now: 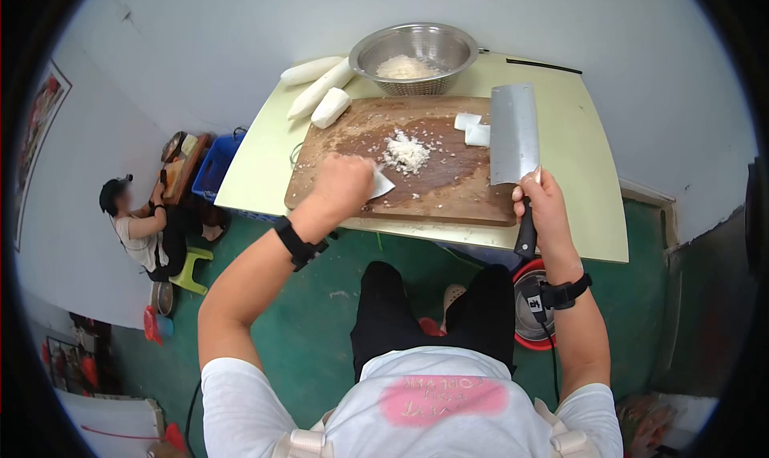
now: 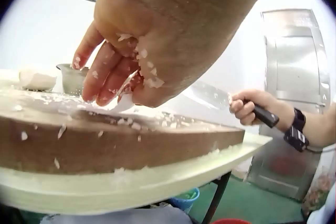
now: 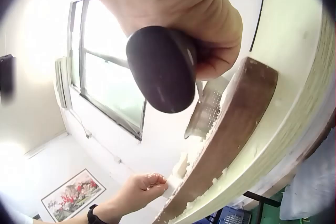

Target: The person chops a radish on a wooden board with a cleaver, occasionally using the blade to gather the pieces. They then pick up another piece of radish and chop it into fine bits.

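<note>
My right hand (image 1: pixel 541 200) grips a cleaver (image 1: pixel 513 134) by its black handle (image 3: pixel 160 69), the broad blade over the right end of the wooden cutting board (image 1: pixel 448 195). Over the board's front left part, my left hand (image 1: pixel 343 183) pinches a flat white radish slice (image 1: pixel 382 183) between thumb and fingers. White crumbs cling to that palm and fingers (image 2: pixel 107 69). Chopped radish (image 1: pixel 406 153) lies in a small heap mid-board, right of the left hand. Two radish pieces (image 1: pixel 477 134) rest beside the blade.
Behind the board stands a perforated metal bowl (image 1: pixel 454 72) with chopped radish inside. Whole white radishes (image 1: pixel 320 90) and a cut one (image 1: pixel 331 108) lie at the back left. Another person (image 1: pixel 136 222) sits far left on a green stool. A red-rimmed basin (image 1: pixel 535 344) is below the table.
</note>
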Tool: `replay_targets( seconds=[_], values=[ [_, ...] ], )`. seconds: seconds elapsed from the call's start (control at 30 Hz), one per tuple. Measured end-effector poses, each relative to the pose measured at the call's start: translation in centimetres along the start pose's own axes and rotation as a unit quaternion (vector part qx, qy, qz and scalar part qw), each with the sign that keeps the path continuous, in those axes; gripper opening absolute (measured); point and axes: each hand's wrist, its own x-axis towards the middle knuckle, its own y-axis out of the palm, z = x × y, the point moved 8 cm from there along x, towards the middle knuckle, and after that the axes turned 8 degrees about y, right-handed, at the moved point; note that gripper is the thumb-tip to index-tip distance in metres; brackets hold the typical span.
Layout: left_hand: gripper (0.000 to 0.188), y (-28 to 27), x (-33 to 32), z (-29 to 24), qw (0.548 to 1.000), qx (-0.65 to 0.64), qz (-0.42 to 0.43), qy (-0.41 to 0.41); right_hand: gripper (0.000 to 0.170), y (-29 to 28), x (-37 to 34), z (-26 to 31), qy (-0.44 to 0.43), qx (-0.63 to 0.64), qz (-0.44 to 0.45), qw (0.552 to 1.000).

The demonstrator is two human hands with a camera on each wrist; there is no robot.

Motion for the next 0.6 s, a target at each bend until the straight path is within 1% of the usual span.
replay_targets(
  seconds=[0.03, 0.1, 0.13, 0.2, 0.3, 0.37, 0.43, 0.47, 0.5, 0.53, 0.57, 0.6],
  values=[
    [0.015, -1.0, 0.9, 1.3, 0.998, -0.037, 0.002, -0.058, 0.01, -1.1, 0.1, 0.1, 0.0, 0.024, -0.014, 1.0],
    [0.019, -3.4, 3.1, 2.2, 0.995, -0.047, -0.035, -0.085, 0.009, -2.4, 0.1, 0.3, -0.008, 0.038, -0.026, 0.999],
    [0.019, -3.7, 4.4, 2.4, 0.995, -0.046, -0.035, -0.08, 0.009, -2.9, -0.1, 0.6, -0.013, 0.04, -0.033, 0.999],
    [0.017, -3.9, 7.3, 3.0, 0.992, -0.053, -0.024, -0.109, 0.009, -3.6, -0.3, 1.1, -0.022, 0.045, -0.042, 0.998],
    [0.017, -3.0, 12.0, 1.8, 0.995, -0.038, -0.043, -0.081, 0.009, -4.4, -0.9, 1.4, -0.027, 0.05, -0.057, 0.997],
    [0.016, -2.4, 14.7, -0.7, 0.997, -0.013, -0.038, -0.068, 0.009, -4.8, -1.3, 1.3, -0.02, 0.045, -0.069, 0.996],
    [0.014, -1.2, 16.9, -4.1, 0.999, 0.028, -0.03, -0.009, 0.009, -5.0, -1.4, 1.4, -0.022, 0.048, -0.07, 0.996],
    [0.014, 0.3, 17.6, -5.3, 0.999, 0.022, -0.026, 0.006, 0.008, -5.0, -1.4, 1.4, -0.023, 0.05, -0.067, 0.996],
    [0.013, 0.6, 18.1, -6.7, 0.999, 0.016, -0.021, 0.021, 0.008, -5.0, -1.5, 1.4, -0.022, 0.05, -0.069, 0.996],
    [0.017, 1.4, 18.1, -7.9, 0.999, -0.025, 0.019, 0.033, 0.008, -4.8, -1.5, 1.4, -0.023, 0.048, -0.063, 0.997],
    [0.017, 1.4, 17.9, -8.3, 0.999, -0.027, 0.019, 0.035, 0.008, -4.8, -1.5, 1.4, -0.023, 0.046, -0.058, 0.997],
    [0.022, 1.1, 17.6, -8.3, 0.997, -0.075, 0.005, 0.015, 0.008, -4.9, -1.6, 1.5, -0.022, 0.047, -0.062, 0.997]
  ],
)
